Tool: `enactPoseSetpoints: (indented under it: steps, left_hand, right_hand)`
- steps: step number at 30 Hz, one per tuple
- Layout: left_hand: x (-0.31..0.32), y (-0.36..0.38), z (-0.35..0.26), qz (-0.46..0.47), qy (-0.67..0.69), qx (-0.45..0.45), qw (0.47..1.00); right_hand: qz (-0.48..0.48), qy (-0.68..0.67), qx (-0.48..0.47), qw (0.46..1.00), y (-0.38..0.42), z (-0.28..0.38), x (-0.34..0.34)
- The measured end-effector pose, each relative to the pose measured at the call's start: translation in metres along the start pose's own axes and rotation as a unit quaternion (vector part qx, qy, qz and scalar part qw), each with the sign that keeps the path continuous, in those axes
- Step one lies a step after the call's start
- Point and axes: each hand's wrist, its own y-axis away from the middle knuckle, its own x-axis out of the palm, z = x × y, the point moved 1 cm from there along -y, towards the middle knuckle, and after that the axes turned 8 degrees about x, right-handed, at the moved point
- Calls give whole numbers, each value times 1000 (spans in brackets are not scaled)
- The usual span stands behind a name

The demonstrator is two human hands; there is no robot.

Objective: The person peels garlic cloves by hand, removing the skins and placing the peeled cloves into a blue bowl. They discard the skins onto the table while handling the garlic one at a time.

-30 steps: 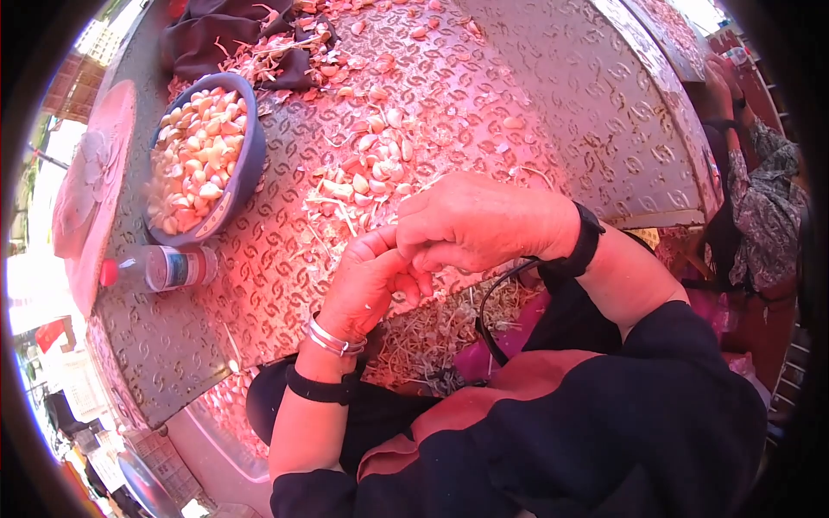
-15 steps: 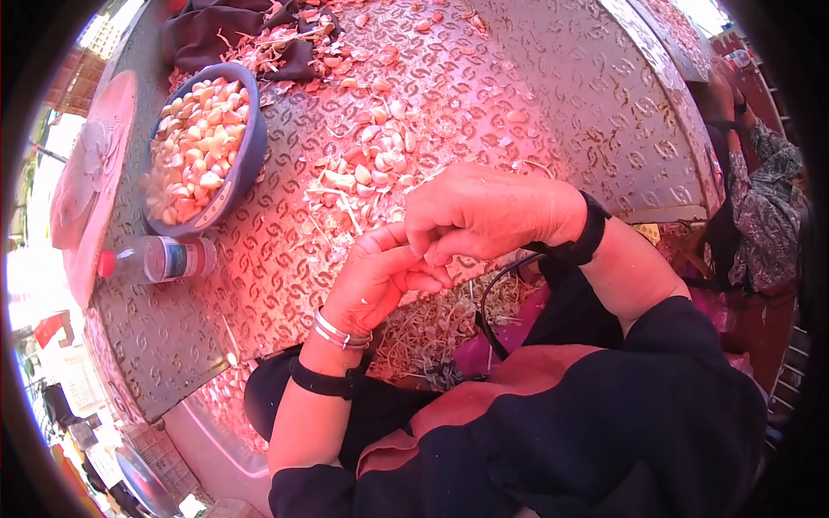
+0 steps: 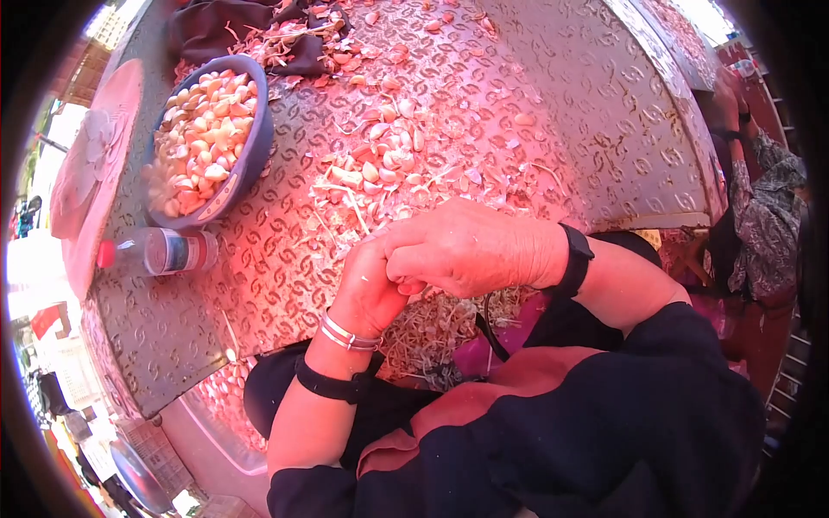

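My left hand (image 3: 363, 289) and my right hand (image 3: 473, 249) meet over the near edge of the metal table (image 3: 268, 302). The right hand lies partly across the left, and its curled fingers press against the left hand's fingers. Both hands are closed; whatever is between the fingertips is hidden. Just beyond them, a loose pile of garlic cloves (image 3: 389, 160) lies among papery skins and dry stalk bits. Farther left stands a blue bowl (image 3: 259, 142) heaped with garlic cloves.
Left of the bowl is a wide-brimmed hat (image 3: 93, 173); a plastic bottle (image 3: 181, 251) lies nearby. Dark cloth (image 3: 211, 33) and garlic scraps sit at the far side. Below the table are dry scraps (image 3: 432, 332) and a tub (image 3: 233, 453) of garlic. Another person (image 3: 767, 220) sits at right.
Both hands have come down slightly toward me. The right hand has shifted over the left, covering the fingertips that showed before. The view has tilted a little.
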Motion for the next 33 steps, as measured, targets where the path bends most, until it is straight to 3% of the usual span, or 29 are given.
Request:
enactPoseSetpoints:
  steps: [2, 3, 4, 5, 7, 10, 14, 18, 21, 25, 26, 28, 29, 31, 33]
  left_hand:
    - [-16, -6, 0, 56, 45, -23, 997]
    - [-3, 1, -5, -16, -3, 5, 1000]
    - [-3, 2, -8, -15, -1, 6, 1000]
    - [-6, 3, -13, -8, -1, 53, 999]
    - [-13, 4, -23, 8, 21, 126, 992]
    - [-13, 4, -34, 20, 32, 168, 985]
    - [-6, 1, -36, -11, 30, 180, 983]
    - [-14, -6, -29, 17, 19, 182, 983]
    - [-10, -8, -25, 19, -53, 189, 980]
    - [-8, -5, -29, 17, -50, 181, 982]
    - [-8, -3, -29, 18, -49, 181, 982]
    - [-8, -1, -29, 4, -34, 170, 985]
    - [-9, -2, -29, 4, -34, 170, 985]
    - [-10, -3, -28, 8, -47, 168, 985]
    - [-9, -3, -27, 11, -65, 171, 983]
  right_hand:
    - [16, 14, 16, 1000, -3, -5, 2]
    - [-59, 24, 45, 997, -5, -18, -4]
    - [-133, 34, 73, 988, -6, -32, -9]
    - [-132, 36, 72, 988, -6, -48, -14]
    - [-138, 94, 177, 970, -8, -78, -21]
    - [-89, 154, 121, 977, -18, -77, -2]
    - [-50, 246, 147, 957, -19, -90, 24]
    - [-42, 214, 222, 951, -8, -94, 7]
    - [-136, 86, 261, 952, 0, -101, -17]
    - [-100, 134, 346, 923, 11, -106, -43]
    - [-100, 136, 347, 923, 11, -103, -45]
    - [-138, 346, 204, 905, 12, -90, -43]
    - [-138, 346, 205, 905, 11, -87, -37]
    - [-41, 229, 195, 953, 3, -84, -15]
    - [-36, 243, 169, 955, -1, -87, 6]
